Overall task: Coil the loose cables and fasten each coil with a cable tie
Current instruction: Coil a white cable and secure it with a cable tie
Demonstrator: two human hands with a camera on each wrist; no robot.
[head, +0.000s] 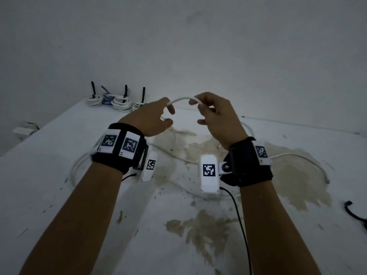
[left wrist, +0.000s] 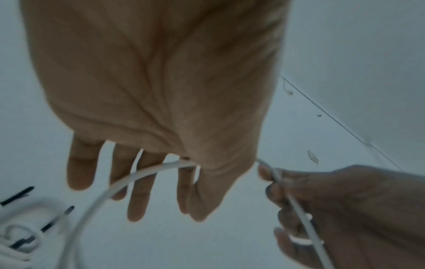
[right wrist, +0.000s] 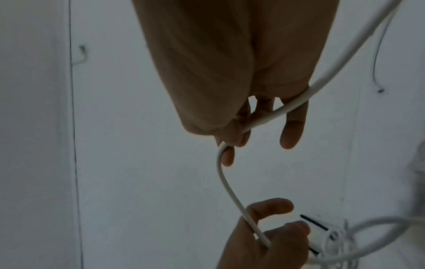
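A: Both hands are up over the white, paint-chipped tabletop (head: 59,175), with a thin white round cable (head: 181,100) arched between them.

B: The left hand (head: 151,118) has it between thumb and forefinger; in the left wrist view the other fingers (left wrist: 80,169) hang straight and spread, gripping nothing.

A: The right hand (head: 214,118) pinches the other side of the arch at the fingertips, remaining fingers loosely curled. The rest of that cable trails down and sprawls in wide loops across the table.

B: The surface is rough: brownish bare patches (head: 200,231) where the coating has flaked, dark specks scattered about.

A: At the far left corner, against the plain grey-white wall (head: 198,36), sit finished white and blue coils (head: 111,101) with upright black cable ties (head: 93,89).

B: Another black tie (head: 355,214) lies at the right edge.
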